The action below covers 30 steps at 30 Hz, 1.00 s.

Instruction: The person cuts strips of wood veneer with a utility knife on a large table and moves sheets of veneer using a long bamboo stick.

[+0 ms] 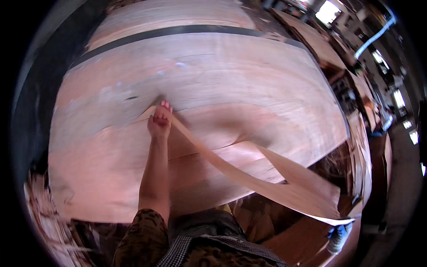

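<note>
My left hand, bare, is closed around the narrow end of a long, thin wood veneer strip above the middle of a large veneer sheet. The strip slants down to the right and joins a wider veneer flap there. At its low right end, a blue-and-grey glove, my right hand, grips the edge from below; the arm behind it is hard to make out. The sheet beneath has long cracks, a raised fold and a small dark hole.
Past a dark gap lies another veneer sheet. Stacked boards run along the right side. Veneer scraps are piled at the lower left, and a brown board lies low on the right. A pale blue pipe shows at upper right.
</note>
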Motion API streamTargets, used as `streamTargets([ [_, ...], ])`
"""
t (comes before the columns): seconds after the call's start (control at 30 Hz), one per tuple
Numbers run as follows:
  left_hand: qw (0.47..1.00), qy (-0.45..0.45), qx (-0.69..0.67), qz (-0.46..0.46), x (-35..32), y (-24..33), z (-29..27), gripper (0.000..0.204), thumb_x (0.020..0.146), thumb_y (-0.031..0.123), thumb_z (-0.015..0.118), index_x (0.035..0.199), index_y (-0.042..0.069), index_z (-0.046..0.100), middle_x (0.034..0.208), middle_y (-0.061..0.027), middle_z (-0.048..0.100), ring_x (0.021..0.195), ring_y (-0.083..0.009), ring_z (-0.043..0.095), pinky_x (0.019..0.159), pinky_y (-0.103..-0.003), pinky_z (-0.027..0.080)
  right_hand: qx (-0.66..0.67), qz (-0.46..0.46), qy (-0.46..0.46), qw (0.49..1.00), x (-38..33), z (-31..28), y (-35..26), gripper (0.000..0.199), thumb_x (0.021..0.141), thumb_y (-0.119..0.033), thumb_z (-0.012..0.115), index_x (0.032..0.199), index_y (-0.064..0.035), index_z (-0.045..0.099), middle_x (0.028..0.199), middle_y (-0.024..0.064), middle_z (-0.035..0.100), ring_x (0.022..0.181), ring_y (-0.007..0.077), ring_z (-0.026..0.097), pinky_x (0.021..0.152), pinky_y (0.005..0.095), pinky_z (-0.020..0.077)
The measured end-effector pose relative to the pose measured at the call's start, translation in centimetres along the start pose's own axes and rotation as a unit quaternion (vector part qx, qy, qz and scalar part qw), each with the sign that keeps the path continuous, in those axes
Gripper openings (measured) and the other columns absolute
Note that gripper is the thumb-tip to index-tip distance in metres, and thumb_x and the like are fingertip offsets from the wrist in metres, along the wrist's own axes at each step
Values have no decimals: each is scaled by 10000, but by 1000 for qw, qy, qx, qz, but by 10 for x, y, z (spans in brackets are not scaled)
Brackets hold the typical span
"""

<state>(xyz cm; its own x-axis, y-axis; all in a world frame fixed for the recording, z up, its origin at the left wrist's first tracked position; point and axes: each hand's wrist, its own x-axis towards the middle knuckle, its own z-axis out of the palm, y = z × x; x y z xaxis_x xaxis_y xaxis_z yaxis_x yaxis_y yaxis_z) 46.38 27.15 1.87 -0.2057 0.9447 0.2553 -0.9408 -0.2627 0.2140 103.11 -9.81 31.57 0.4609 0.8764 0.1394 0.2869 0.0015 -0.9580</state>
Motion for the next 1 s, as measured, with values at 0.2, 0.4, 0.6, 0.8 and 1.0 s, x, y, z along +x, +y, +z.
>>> streamTargets([
  [0.2, 997, 12, -70, 6, -15, 240, 49, 544, 837, 243, 552, 1231, -79, 359, 1249, -182, 450, 1163, -258, 435, 976, -376, 376, -128, -26, 114, 985, -5, -52, 16, 560, 814, -197, 599, 1282, -11, 352, 945, 106, 507, 731, 136, 517, 636, 237, 428],
  [0.4, 944, 110, 204, 236, -124, 471, 164, 453, 892, 260, 462, 1180, -87, 417, 1198, -209, 490, 1146, -257, 466, 957, -390, 393, -127, -13, 160, 979, 20, 31, -29, 484, 827, -154, 581, 1238, 43, 415, 883, 101, 577, 746, 177, 547, 678, 257, 456],
  [0.6, 853, 155, 343, 361, -312, 541, 224, 361, 918, 233, 424, 1217, 31, 442, 1162, -71, 528, 1093, -182, 490, 926, -307, 405, -138, -3, 145, 980, 67, 39, -22, 315, 815, -151, 581, 1074, 28, 558, 815, 64, 568, 653, 147, 510, 597, 243, 430],
  [0.8, 647, 555, 480, 209, -503, 404, 148, 284, 810, 282, 507, 951, 39, 551, 750, -85, 567, 664, -210, 561, 579, -310, 446, -14, -54, 150, 987, 100, 27, -18, 332, 817, -206, 577, 1087, -22, 522, 918, 61, 532, 760, 144, 507, 653, 266, 421],
  [1.0, 84, 373, 923, -50, -403, 293, 129, 695, 634, 126, 707, 1262, 87, 412, 1215, -149, 473, 1104, -297, 466, 931, -384, 386, -43, -87, 145, 985, 136, -5, -28, 477, 853, -271, 503, 1272, -56, 430, 1051, 69, 560, 915, 166, 517, 814, 281, 398],
])
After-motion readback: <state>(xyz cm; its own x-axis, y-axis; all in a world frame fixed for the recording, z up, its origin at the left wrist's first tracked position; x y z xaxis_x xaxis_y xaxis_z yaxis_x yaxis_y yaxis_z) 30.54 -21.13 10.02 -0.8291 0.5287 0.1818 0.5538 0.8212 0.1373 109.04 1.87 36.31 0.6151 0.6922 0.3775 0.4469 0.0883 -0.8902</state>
